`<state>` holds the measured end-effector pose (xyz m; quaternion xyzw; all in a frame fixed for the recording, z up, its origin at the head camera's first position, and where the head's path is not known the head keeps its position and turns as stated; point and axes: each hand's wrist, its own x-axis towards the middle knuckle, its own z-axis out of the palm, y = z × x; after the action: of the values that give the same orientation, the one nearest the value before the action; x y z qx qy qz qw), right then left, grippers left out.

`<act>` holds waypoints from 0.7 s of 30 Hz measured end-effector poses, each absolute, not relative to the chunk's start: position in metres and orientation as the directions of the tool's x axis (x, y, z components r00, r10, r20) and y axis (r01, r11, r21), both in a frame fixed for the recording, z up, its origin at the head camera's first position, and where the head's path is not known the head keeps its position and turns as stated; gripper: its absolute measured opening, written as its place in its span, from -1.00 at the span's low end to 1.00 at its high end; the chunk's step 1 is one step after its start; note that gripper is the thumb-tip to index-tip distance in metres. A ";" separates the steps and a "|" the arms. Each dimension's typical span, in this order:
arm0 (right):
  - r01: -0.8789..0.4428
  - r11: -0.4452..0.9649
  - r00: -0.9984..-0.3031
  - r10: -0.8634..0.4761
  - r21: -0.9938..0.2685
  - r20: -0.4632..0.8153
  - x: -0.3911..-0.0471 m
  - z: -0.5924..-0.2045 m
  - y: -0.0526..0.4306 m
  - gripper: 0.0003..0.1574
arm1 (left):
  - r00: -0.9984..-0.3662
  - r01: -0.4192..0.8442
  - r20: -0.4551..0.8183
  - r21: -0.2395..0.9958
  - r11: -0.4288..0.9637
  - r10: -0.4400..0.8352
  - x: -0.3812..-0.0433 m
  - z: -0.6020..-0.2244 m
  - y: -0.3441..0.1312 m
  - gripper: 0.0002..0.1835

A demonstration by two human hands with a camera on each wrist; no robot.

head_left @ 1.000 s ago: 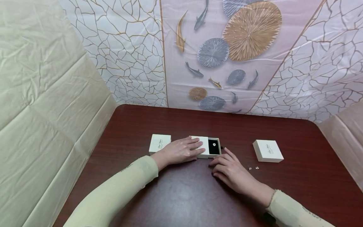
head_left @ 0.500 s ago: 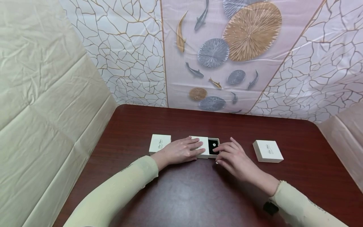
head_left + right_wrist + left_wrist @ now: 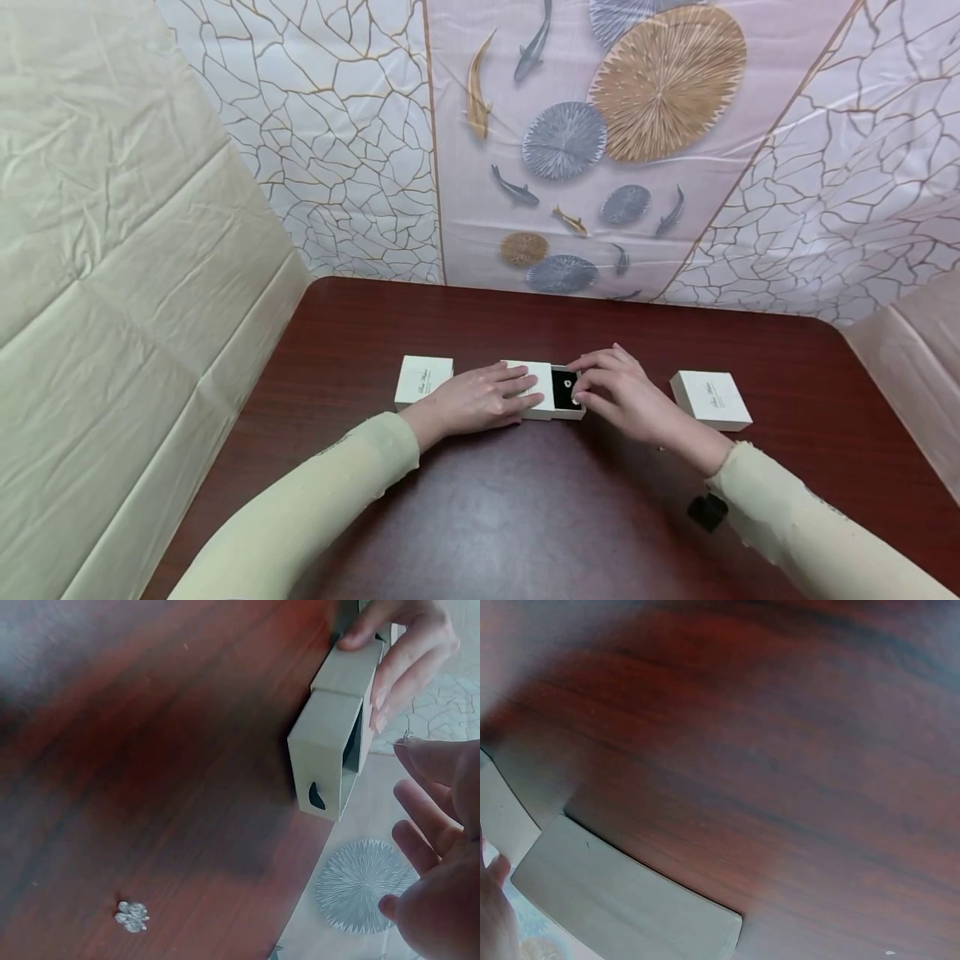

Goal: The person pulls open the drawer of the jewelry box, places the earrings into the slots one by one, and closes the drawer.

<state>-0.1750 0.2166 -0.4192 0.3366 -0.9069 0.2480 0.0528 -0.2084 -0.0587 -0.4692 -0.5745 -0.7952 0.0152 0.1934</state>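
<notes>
My left hand (image 3: 480, 398) holds the sleeve of a small white drawer box (image 3: 536, 403), fingers lying across its top and thumb against its near side. The drawer (image 3: 319, 761) is partly slid out to the right, showing a black pad with a small shiny stud (image 3: 567, 384) on it. My right hand (image 3: 626, 400) is over the drawer's right end. Between its thumb and a finger it pinches a small silvery earring (image 3: 407, 737), plain in the right wrist view. Another silvery earring (image 3: 133, 916) lies on the table, mostly hidden behind my right wrist in the head view.
A second white box (image 3: 422, 379) stands just left of my left hand, and a third white box (image 3: 712, 398) is to the right, beyond my right wrist. The dark red table (image 3: 480, 517) ends at patterned cloth behind and pale cloth on the left.
My right hand has gone from the table in front of the drawer up to its right end, pinching an earring taken from the table. My left hand and the boxes have stayed put.
</notes>
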 end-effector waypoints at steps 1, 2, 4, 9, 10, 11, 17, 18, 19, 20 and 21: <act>-0.633 0.652 -0.771 -0.584 -0.418 0.256 -0.177 -0.419 0.216 -0.92 | -0.264 0.908 0.292 -0.247 0.339 0.919 -0.209 -0.469 -0.059 -0.53; -0.628 0.654 -0.773 -0.583 -0.421 0.249 -0.180 -0.419 0.216 -0.93 | -0.264 0.909 0.294 -0.243 0.339 0.919 -0.209 -0.469 -0.059 -0.53; -0.621 0.658 -0.778 -0.580 -0.425 0.239 -0.184 -0.419 0.215 -0.94 | -0.264 0.910 0.296 -0.239 0.339 0.918 -0.209 -0.470 -0.059 -0.53; -0.598 0.669 -0.793 -0.572 -0.440 0.209 -0.192 -0.419 0.213 -0.94 | -0.271 0.917 0.295 -0.209 0.339 0.916 -0.209 -0.471 -0.059 -0.53; -0.594 0.672 -0.796 -0.571 -0.442 0.200 -0.194 -0.420 0.212 -0.94 | -0.273 0.918 0.294 -0.204 0.339 0.916 -0.209 -0.471 -0.059 -0.53; -0.591 0.674 -0.797 -0.572 -0.444 0.193 -0.195 -0.420 0.212 -0.94 | -0.273 0.919 0.295 -0.202 0.339 0.916 -0.209 -0.471 -0.059 -0.53; -0.585 0.679 -0.798 -0.581 -0.444 0.163 -0.199 -0.424 0.210 -0.95 | -0.265 0.918 0.297 -0.213 0.334 0.917 -0.209 -0.470 -0.059 -0.53; -0.587 0.679 -0.796 -0.582 -0.441 0.164 -0.200 -0.424 0.210 -0.96 | -0.265 0.918 0.295 -0.214 0.334 0.918 -0.209 -0.470 -0.059 -0.53; -0.588 0.679 -0.795 -0.584 -0.439 0.164 -0.200 -0.425 0.210 -0.95 | -0.266 0.918 0.292 -0.215 0.334 0.919 -0.209 -0.470 -0.059 -0.53; -0.591 0.678 -0.794 -0.585 -0.436 0.165 -0.201 -0.426 0.209 -0.95 | -0.267 0.918 0.291 -0.214 0.334 0.919 -0.209 -0.470 -0.059 -0.53; -0.593 0.679 -0.793 -0.586 -0.433 0.167 -0.201 -0.426 0.209 -0.95 | -0.267 0.918 0.289 -0.215 0.334 0.919 -0.209 -0.470 -0.059 -0.53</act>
<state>-0.2014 0.2092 -0.4262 0.3220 -0.9161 0.2389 0.0072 -0.2092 -0.0590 -0.4698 -0.5770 -0.7960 0.0022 0.1832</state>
